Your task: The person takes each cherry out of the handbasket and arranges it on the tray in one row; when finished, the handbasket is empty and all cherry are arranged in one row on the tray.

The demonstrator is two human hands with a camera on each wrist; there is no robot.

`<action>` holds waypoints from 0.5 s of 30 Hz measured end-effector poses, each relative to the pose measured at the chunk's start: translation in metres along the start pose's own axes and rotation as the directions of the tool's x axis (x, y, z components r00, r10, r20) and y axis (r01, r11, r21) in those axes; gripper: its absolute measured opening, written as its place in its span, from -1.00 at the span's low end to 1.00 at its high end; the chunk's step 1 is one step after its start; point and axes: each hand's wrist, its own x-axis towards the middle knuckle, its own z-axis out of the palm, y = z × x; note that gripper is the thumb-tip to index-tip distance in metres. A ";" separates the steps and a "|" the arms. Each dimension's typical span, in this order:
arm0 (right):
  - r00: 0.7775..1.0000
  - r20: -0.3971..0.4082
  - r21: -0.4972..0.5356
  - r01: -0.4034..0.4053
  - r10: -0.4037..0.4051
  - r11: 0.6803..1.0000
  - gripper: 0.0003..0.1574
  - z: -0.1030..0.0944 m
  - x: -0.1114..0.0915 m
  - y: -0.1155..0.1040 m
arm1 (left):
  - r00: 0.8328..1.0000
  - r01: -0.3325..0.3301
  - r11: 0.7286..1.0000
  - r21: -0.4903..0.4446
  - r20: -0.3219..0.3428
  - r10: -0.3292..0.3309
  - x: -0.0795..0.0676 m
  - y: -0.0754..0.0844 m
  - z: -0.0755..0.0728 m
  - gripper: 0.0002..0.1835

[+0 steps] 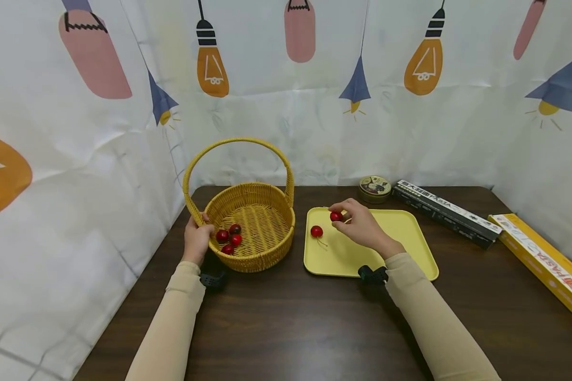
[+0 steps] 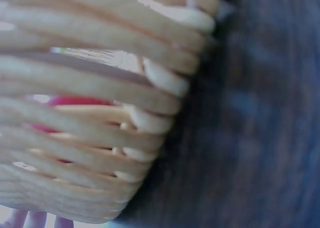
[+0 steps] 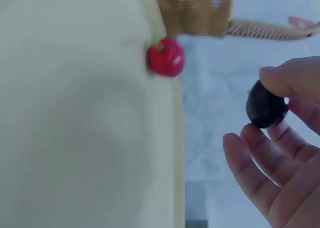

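Two hands work at separate stations on the dark brown wooden tabletop [image 1: 286, 328]. The right hand [image 1: 359, 222] pinches one round red cherry [image 1: 336, 216] between thumb and fingers, over the left part of the pale yellow rectangular tray [image 1: 400, 254]. The left hand [image 1: 197, 241] grips the left side of the round yellow woven basket [image 1: 255, 264] near the foot of its tall arched handle [image 1: 238, 141]. Governing relation: the basket opening lies to the left of the pinched cherry, with the basket's right wall and the right foot of the handle between them. The cherry is round and shows no clear long axis; the tray's long side runs left to right. The right hand is the nearer hand to a second red cherry [image 1: 316, 231], which rests near the tray's left edge with thin stems beside it, just left of the pinched one. Four dark-red and red cherries [image 1: 228, 249] lie grouped at the left inside the basket, near the left hand. Behind the tray stands a round lidded tin [image 1: 375, 188]; to its right lie a long black-and-white box [image 1: 445, 211] and a long yellow-orange box [image 1: 548, 264], both off the line between cherry and basket.
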 end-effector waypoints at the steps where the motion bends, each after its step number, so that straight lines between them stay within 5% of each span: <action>1: 1.000 0.016 -0.012 -0.008 0.008 1.000 -0.56 0.000 0.000 0.003 | 1.000 0.004 1.000 0.001 -0.001 -0.004 0.000 0.000 0.000 -0.67; 15: 0.986 0.120 -0.139 -0.101 0.118 0.985 -0.56 0.009 0.002 0.028 | 1.000 -0.015 1.000 -0.009 0.006 0.015 0.001 -0.001 0.000 -0.66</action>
